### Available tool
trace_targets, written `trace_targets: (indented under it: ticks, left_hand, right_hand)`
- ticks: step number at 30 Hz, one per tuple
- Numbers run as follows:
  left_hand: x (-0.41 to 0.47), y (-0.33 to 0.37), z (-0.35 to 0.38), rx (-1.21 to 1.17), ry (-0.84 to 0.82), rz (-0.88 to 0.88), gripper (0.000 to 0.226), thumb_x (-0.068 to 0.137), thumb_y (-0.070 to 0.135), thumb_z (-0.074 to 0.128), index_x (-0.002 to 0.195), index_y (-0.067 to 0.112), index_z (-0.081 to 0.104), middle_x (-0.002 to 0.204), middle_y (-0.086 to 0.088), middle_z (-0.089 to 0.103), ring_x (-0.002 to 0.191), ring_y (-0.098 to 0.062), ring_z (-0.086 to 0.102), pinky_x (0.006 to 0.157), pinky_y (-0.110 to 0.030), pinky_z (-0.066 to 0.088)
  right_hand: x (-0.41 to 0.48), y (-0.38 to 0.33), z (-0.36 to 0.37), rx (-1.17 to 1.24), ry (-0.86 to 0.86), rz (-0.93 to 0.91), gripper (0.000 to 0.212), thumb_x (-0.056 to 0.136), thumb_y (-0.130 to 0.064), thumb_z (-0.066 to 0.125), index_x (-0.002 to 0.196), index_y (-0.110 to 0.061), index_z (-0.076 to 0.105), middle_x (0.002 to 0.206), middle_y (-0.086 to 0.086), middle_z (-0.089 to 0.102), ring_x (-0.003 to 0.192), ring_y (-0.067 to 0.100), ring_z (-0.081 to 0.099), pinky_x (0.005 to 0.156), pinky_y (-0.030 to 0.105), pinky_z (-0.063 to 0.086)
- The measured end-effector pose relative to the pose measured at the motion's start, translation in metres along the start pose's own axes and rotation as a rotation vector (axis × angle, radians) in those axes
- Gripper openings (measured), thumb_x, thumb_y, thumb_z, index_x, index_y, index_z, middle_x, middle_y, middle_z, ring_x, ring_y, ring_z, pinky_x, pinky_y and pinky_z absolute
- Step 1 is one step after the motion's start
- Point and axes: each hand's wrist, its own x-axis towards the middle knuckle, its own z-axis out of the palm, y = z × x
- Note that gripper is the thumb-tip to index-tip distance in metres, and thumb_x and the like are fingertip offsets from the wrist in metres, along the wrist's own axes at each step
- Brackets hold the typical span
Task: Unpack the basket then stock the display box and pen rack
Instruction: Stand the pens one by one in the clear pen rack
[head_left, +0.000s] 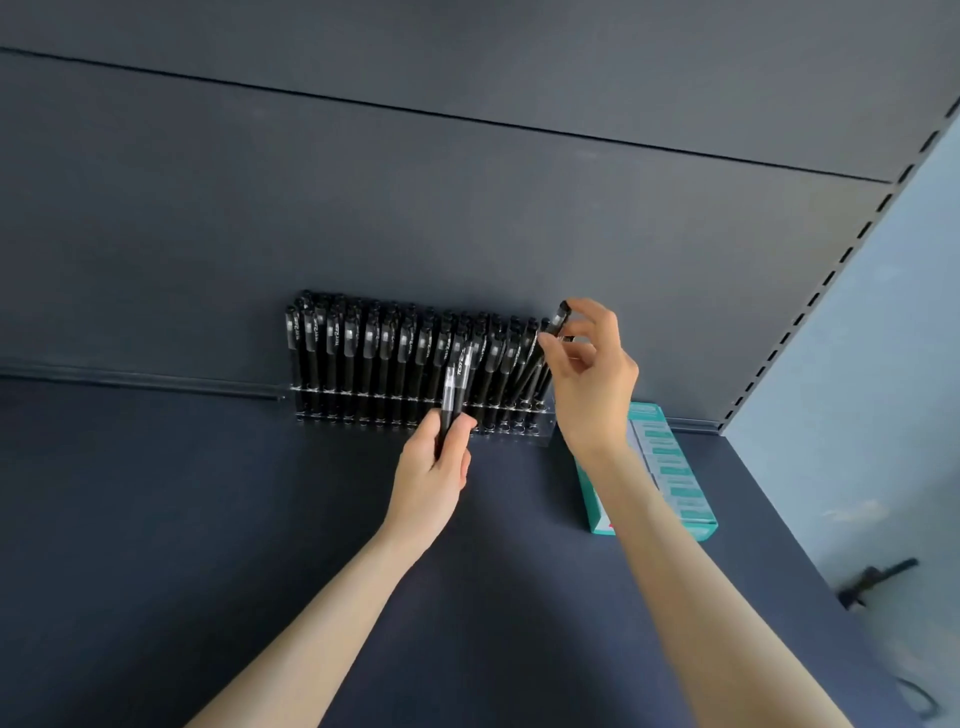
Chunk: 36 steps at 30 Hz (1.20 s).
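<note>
Well, the pen rack (543, 415) stood at the back of the dark blue shelf (208, 519), right up against the dark wall (363, 182). It was made of clear plastic, and it was nearly full of black pens (363, 353). They stood close together, row behind row. Each had a black cap, a clip and small white writing down its side. The ones at the right end leaned over a bit. The left hand (431, 473) was wrapped round a small bunch of pens (448, 395) of the same kind, holding them upright just in front of the middle of the rack. The right hand (597, 379) pinched a single pen (560, 318) near its cap with the thumb and a finger, at the right end of the rack. Its lower end pointed down among the others there, but whether it sat in a hole could not be seen. Just to the right of the rack lay the display box (589, 493), green-blue and white, with flat packs in a line inside it. The right arm hid part of the box.
</note>
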Motion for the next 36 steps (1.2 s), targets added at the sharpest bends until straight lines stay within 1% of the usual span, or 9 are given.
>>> trace_targets:
  ticks: [3, 9, 13, 17, 20, 24, 27, 30, 36]
  left_hand:
    - [-0.002, 0.000, 0.005, -0.001, 0.030, 0.013, 0.048, 0.098, 0.032, 0.048, 0.128, -0.004, 0.039, 0.062, -0.003, 0.029, 0.047, -0.007, 0.027, 0.040, -0.015, 0.026]
    - [-0.010, -0.003, 0.017, 0.016, 0.080, 0.045, 0.040, 0.098, 0.033, 0.048, 0.114, -0.004, 0.043, 0.061, -0.002, 0.024, 0.046, -0.006, 0.024, 0.042, -0.018, 0.026]
    - [-0.012, -0.004, 0.017, 0.042, 0.086, 0.073, 0.040, 0.098, 0.032, 0.048, 0.109, -0.006, 0.044, 0.062, -0.003, 0.022, 0.047, -0.006, 0.023, 0.043, -0.015, 0.027]
    - [-0.013, -0.006, 0.016, 0.058, 0.075, 0.076, 0.043, 0.099, 0.030, 0.046, 0.121, -0.007, 0.042, 0.062, -0.004, 0.022, 0.046, -0.006, 0.024, 0.042, -0.011, 0.027]
    - [-0.014, -0.006, 0.014, 0.050, 0.037, 0.096, 0.031, 0.098, 0.031, 0.048, 0.096, 0.001, 0.046, 0.063, -0.008, 0.022, 0.048, -0.009, 0.023, 0.043, -0.017, 0.025]
    - [-0.013, -0.007, 0.012, 0.037, -0.011, 0.119, 0.037, 0.097, 0.030, 0.053, 0.071, 0.013, 0.033, 0.056, -0.001, 0.023, 0.049, -0.013, 0.021, 0.042, -0.019, 0.021]
    - [-0.014, -0.006, 0.011, 0.038, -0.076, 0.145, 0.038, 0.096, 0.028, 0.055, 0.069, 0.010, 0.036, 0.051, 0.005, 0.031, 0.047, -0.012, 0.026, 0.042, -0.017, 0.024]
    - [-0.016, -0.004, 0.011, 0.030, -0.131, 0.155, 0.033, 0.095, 0.027, 0.056, 0.068, 0.011, 0.046, 0.052, 0.000, 0.038, 0.045, -0.011, 0.030, 0.042, -0.017, 0.026]
    - [-0.016, -0.003, 0.011, -0.067, -0.147, 0.100, 0.015, 0.096, 0.018, 0.055, 0.089, 0.007, 0.061, 0.062, -0.007, 0.054, 0.043, -0.007, 0.034, 0.040, -0.015, 0.026]
  right_hand:
    - [0.000, 0.005, 0.000, -0.059, -0.039, -0.028, 0.031, 0.085, -0.010, 0.065, 0.112, -0.023, 0.057, 0.080, -0.019, 0.056, 0.068, 0.008, 0.059, 0.067, 0.007, 0.042]
    - [-0.006, 0.012, -0.001, -0.195, -0.132, -0.107, 0.029, 0.086, -0.007, 0.064, 0.114, -0.013, 0.063, 0.079, 0.003, 0.066, 0.067, 0.023, 0.059, 0.070, 0.039, 0.052]
    - [-0.006, 0.013, 0.000, -0.295, -0.208, -0.092, 0.029, 0.088, -0.012, 0.062, 0.117, -0.017, 0.062, 0.082, 0.001, 0.068, 0.069, 0.019, 0.059, 0.072, 0.036, 0.052]
    - [-0.009, 0.008, -0.003, -0.312, -0.190, -0.093, 0.028, 0.088, -0.013, 0.061, 0.116, -0.018, 0.062, 0.084, 0.000, 0.068, 0.071, 0.020, 0.060, 0.072, 0.036, 0.051]
    - [-0.011, 0.004, -0.005, -0.316, -0.169, -0.113, 0.027, 0.088, -0.013, 0.063, 0.114, -0.016, 0.063, 0.084, 0.000, 0.066, 0.067, 0.018, 0.057, 0.070, 0.036, 0.052]
    - [-0.020, -0.001, -0.011, -0.162, -0.070, -0.037, 0.017, 0.086, -0.019, 0.066, 0.102, -0.016, 0.066, 0.074, -0.007, 0.064, 0.064, 0.012, 0.058, 0.066, 0.027, 0.050]
    - [-0.026, -0.007, -0.015, 0.089, -0.235, 0.178, 0.014, 0.082, -0.026, 0.071, 0.095, -0.023, 0.066, 0.068, -0.014, 0.066, 0.065, -0.001, 0.059, 0.064, 0.011, 0.045]
    - [-0.030, -0.009, -0.016, 0.205, -0.384, 0.232, 0.023, 0.079, -0.018, 0.074, 0.100, -0.022, 0.064, 0.072, -0.014, 0.070, 0.070, 0.002, 0.065, 0.068, 0.013, 0.048]
    - [-0.028, -0.009, -0.022, 0.301, -0.320, 0.235, 0.029, 0.089, -0.002, 0.059, 0.113, -0.019, 0.060, 0.083, 0.006, 0.071, 0.076, 0.015, 0.066, 0.078, 0.029, 0.055]
